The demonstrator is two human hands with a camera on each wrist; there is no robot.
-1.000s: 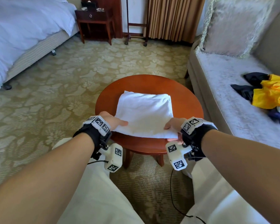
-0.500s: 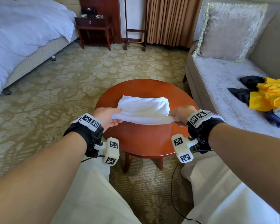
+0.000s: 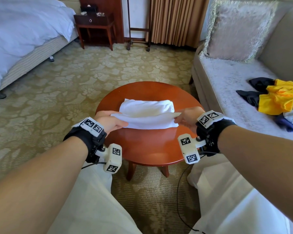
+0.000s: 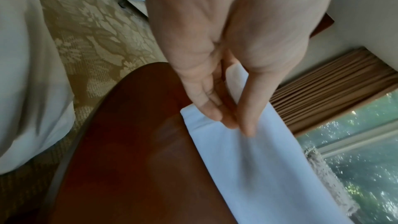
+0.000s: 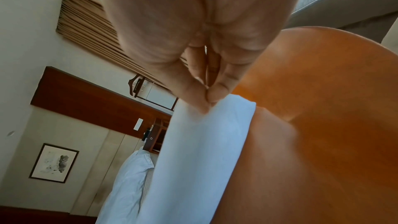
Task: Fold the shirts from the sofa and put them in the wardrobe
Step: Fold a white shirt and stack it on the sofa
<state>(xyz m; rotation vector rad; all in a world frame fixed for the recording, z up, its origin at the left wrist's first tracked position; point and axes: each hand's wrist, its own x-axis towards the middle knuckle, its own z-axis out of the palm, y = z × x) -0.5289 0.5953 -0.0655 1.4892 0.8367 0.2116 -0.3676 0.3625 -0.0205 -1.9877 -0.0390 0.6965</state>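
Observation:
A white shirt [image 3: 146,114] lies partly folded on the round wooden table [image 3: 147,146]. My left hand [image 3: 111,120] pinches its near left corner [image 4: 215,117] between thumb and fingers. My right hand [image 3: 186,117] pinches the near right corner [image 5: 206,108] the same way. The near edge is lifted off the table and carried over the far half. On the sofa [image 3: 227,81] to the right lies a heap of other shirts [image 3: 277,97], yellow, dark and blue-grey. The wardrobe is not in view.
A fringed cushion [image 3: 235,29] leans at the sofa's back. A bed [image 3: 20,39] stands far left, with a dark nightstand [image 3: 95,26] and a wooden valet stand [image 3: 139,36] before the curtain. Patterned carpet [image 3: 66,85] surrounds the table. My knees in white trousers are below.
Both hands have lifted the shirt's near edge from the table's front rim and carried it away from me, over the far half. The shirt now looks about half as deep.

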